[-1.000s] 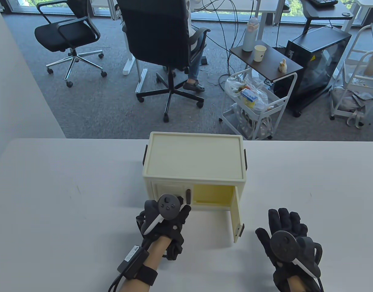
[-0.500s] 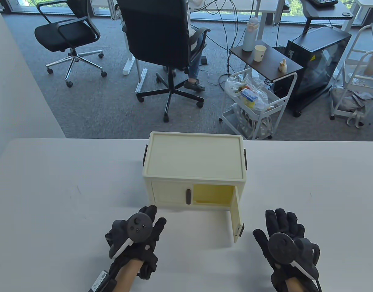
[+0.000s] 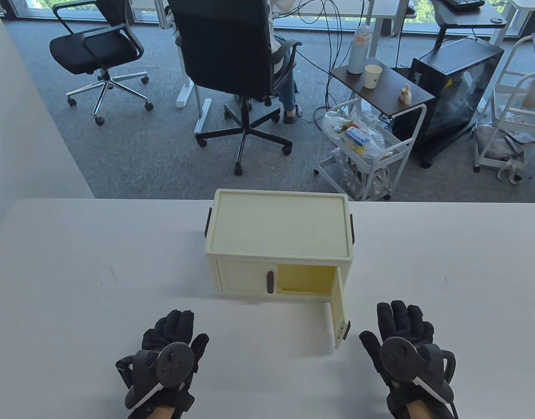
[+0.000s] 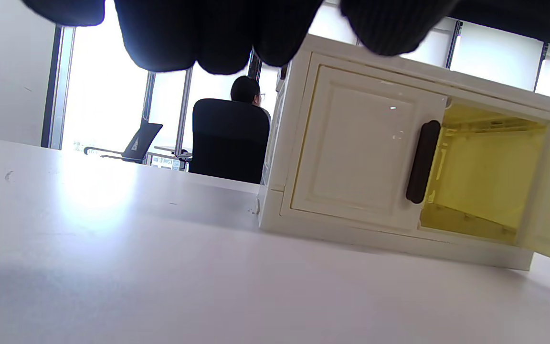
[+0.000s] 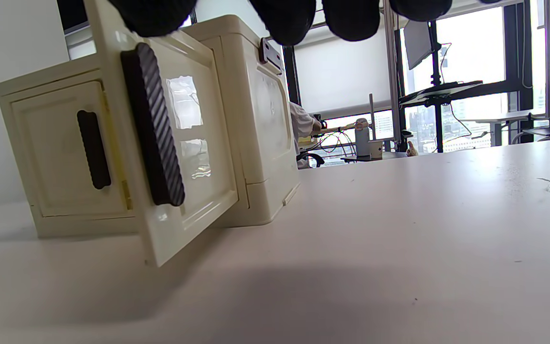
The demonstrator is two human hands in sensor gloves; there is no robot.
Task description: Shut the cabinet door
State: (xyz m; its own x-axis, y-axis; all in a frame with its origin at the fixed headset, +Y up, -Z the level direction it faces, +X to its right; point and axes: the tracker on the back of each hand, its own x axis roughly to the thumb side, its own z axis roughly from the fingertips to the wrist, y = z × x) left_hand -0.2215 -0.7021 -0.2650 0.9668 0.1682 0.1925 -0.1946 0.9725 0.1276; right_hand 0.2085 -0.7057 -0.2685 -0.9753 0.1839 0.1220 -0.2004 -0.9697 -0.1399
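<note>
A small cream cabinet (image 3: 278,227) stands on the white table (image 3: 75,270), with two front doors. Its left door (image 3: 243,276) is closed, with a dark handle (image 3: 270,282). Its right door (image 3: 340,307) stands open toward me, showing a yellow inside (image 3: 306,278); its dark handle (image 5: 153,124) shows in the right wrist view. My left hand (image 3: 169,353) rests flat and open on the table, left of and nearer than the cabinet, holding nothing. My right hand (image 3: 402,336) rests open on the table just right of the open door, apart from it.
Beyond the table's far edge are office chairs (image 3: 232,52), a person seated, a white cart (image 3: 363,148) with bags, and a dark side table (image 3: 381,87) with a cup and bottle.
My left hand has drawn back from the closed left door, down and to the left, and now lies on the table. My right hand has barely moved.
</note>
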